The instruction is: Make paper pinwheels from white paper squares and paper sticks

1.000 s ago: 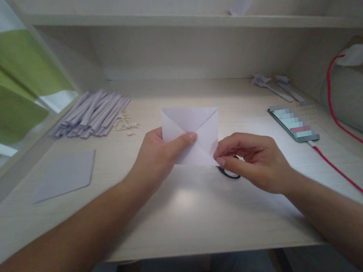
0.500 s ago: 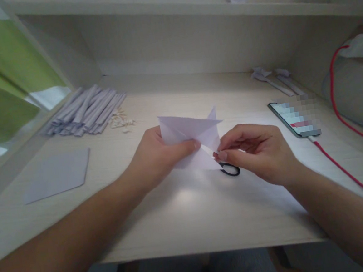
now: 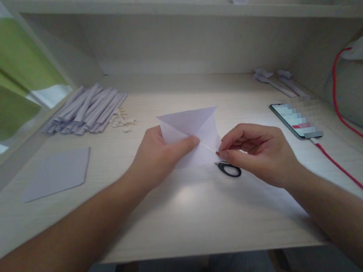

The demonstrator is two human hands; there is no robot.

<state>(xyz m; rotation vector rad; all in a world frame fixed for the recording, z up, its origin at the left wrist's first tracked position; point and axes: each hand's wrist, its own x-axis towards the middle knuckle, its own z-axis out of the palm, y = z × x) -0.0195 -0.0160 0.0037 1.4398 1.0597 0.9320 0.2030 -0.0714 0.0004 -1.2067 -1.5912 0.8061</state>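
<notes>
Two bare forearms reach in from the lower corners over a pale wood-grain desk, meeting at a folded sheet of pale lilac paper held just above the desk's middle. The left hand clasps the paper from its left side, thumb pressed flat across the front and the other fingers hidden behind the sheet. The right hand pinches the paper's lower right edge between thumb and forefinger, the remaining fingers curled in. The paper shows a straight top edge and diagonal creases running down to a point near the left thumb tip. Just below the right hand's fingertips, a black loop handle of a pair of scissors lies on the desk, the rest hidden under the hand and paper. Well to the left lies a flat lilac paper sheet with one pointed end. To the right, a smartphone with a lit screen rests near the desk's side, a red cable running from it toward the near edge and looping up the right wall. Farther back on the left sits a heap of narrow folded lilac paper strips, with small pale paper scraps just beside it. At the far right, two folded paper pieces with long stems lie near the back wall, beneath a pale shelf
</notes>
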